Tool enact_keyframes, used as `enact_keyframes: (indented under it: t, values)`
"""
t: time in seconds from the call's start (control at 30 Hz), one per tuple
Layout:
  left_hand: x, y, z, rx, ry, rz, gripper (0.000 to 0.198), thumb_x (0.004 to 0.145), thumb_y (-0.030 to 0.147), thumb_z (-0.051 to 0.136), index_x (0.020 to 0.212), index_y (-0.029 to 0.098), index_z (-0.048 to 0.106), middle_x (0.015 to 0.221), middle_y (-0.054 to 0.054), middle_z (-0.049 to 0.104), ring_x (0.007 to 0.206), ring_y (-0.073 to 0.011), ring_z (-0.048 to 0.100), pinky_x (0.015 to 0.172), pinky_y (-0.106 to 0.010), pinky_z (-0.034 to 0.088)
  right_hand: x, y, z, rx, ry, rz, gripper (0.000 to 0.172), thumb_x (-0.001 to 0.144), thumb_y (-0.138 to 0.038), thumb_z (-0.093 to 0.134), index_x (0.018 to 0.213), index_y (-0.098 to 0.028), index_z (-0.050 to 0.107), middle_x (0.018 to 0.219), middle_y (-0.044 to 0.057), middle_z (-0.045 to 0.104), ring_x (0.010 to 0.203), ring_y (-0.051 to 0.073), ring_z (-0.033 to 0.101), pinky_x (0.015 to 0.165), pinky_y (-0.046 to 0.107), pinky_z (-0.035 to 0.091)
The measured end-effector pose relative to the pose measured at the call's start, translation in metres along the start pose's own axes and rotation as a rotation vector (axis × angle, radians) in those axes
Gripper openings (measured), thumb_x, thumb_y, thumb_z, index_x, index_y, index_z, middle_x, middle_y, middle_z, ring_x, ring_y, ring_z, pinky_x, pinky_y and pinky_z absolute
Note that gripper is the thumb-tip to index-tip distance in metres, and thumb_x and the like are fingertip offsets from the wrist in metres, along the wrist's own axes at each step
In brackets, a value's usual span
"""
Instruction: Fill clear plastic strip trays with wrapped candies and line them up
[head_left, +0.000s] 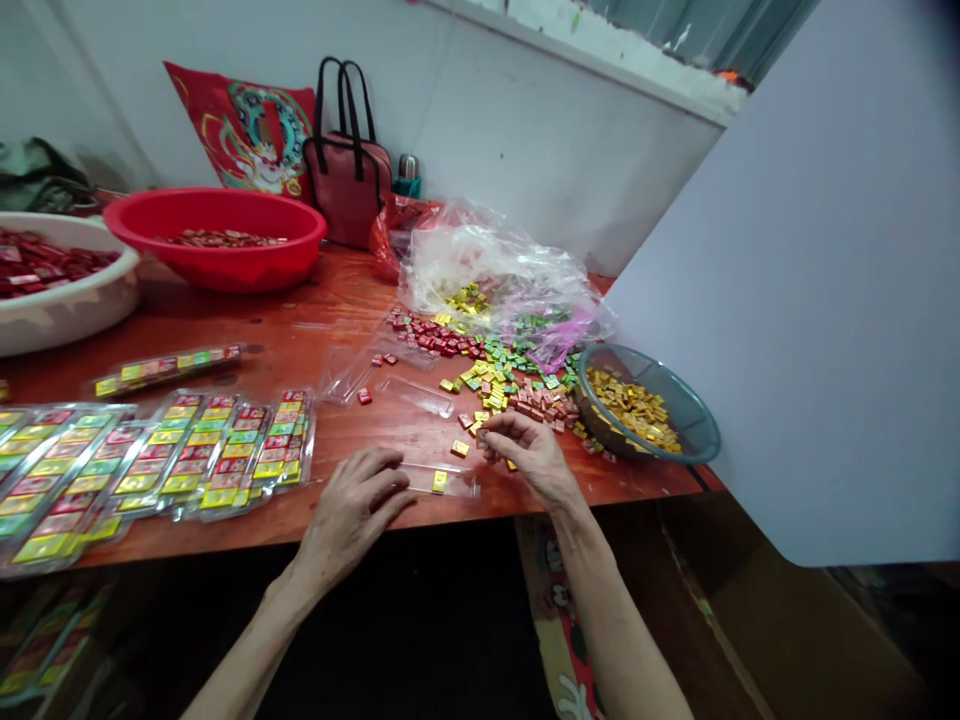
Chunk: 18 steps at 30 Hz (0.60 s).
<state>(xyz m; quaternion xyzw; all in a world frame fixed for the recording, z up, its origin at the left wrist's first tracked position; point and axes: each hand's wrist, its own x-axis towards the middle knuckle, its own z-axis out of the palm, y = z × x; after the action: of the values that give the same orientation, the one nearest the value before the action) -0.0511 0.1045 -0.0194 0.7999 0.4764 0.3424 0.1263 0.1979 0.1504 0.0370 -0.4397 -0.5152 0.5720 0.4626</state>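
left hand (354, 512) lies on the front edge of the tabletop (337, 300), fingers loosely curled and half open, holding nothing that shows, just beside a clear plastic strip tray (439, 481). right hand (529, 452) is just past that tray, fingers curved and partly closed, fingertips (486, 435) down at the small wrapped cubes (502, 385); cannot tell if it has hold of one. one yellow cube (439, 481) sits in the tray. a loose yellow cube (460, 449) lies between the tray and the right hand. the main heap of cubes, red, green, yellow and gold, is spread mid table, running up against a crumpled clear plastic bag (487, 270) with more cubes in it. at the right edge a grey-blue bowl (652, 405) holds gold cubes. two more clear trays (414, 396) lie left of the heap, a single red cube (364, 396) beside them. filled strip packs (169, 450) are laid overlapping at the front left edge, another (169, 370) behind them. back left are a red basin (217, 235) and a white basin (49, 285), both with red cubes. at the back edge, a red cushion (247, 130) and a dark red handbag (349, 150).
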Motion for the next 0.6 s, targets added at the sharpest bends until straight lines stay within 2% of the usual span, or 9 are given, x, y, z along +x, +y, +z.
enact_keyframes:
  t: [0.1, 0.23, 0.43, 0.6]
  values:
    - [0.0, 0.0, 0.001, 0.0, 0.006, 0.001, 0.017, 0.089, 0.038, 0.058, 0.089, 0.024, 0.067, 0.112, -0.006, 0.063, 0.104, -0.0239, 0.055, 0.088, -0.039, 0.043, -0.002, 0.002, 0.002, -0.022, -0.052, 0.009, 0.027, 0.073, -0.039, 0.073, 0.091, -0.019, 0.068, 0.076, 0.001, 0.068, 0.068, 0.012, 0.065, 0.064, 0.025, 0.053]
    - [-0.001, -0.001, 0.002, 0.006, 0.014, 0.002, 0.018, 0.09, 0.039, 0.057, 0.089, 0.024, 0.067, 0.113, -0.006, 0.063, 0.105, -0.0241, 0.055, 0.088, -0.04, 0.043, -0.003, 0.004, 0.003, -0.125, -0.182, 0.032, 0.031, 0.075, -0.041, 0.071, 0.095, -0.018, 0.067, 0.079, 0.002, 0.068, 0.067, 0.014, 0.065, 0.061, 0.026, 0.053]
    - [-0.001, 0.0, 0.002, 0.005, 0.003, -0.001, 0.015, 0.089, 0.037, 0.058, 0.089, 0.024, 0.066, 0.113, -0.006, 0.063, 0.104, -0.0236, 0.055, 0.088, -0.04, 0.042, 0.005, 0.008, 0.015, -0.457, -0.323, -0.108, 0.014, 0.084, -0.03, 0.061, 0.087, -0.019, 0.069, 0.078, 0.001, 0.066, 0.069, 0.013, 0.06, 0.063, 0.024, 0.048]
    - [0.0, 0.002, 0.001, 0.0, 0.0, -0.001, 0.012, 0.089, 0.034, 0.06, 0.089, 0.023, 0.064, 0.113, -0.005, 0.062, 0.104, -0.0229, 0.053, 0.087, -0.039, 0.041, 0.013, 0.002, 0.022, -0.676, -0.426, -0.254, 0.014, 0.086, -0.02, 0.056, 0.088, -0.02, 0.07, 0.081, 0.0, 0.066, 0.073, 0.013, 0.06, 0.068, 0.024, 0.045]
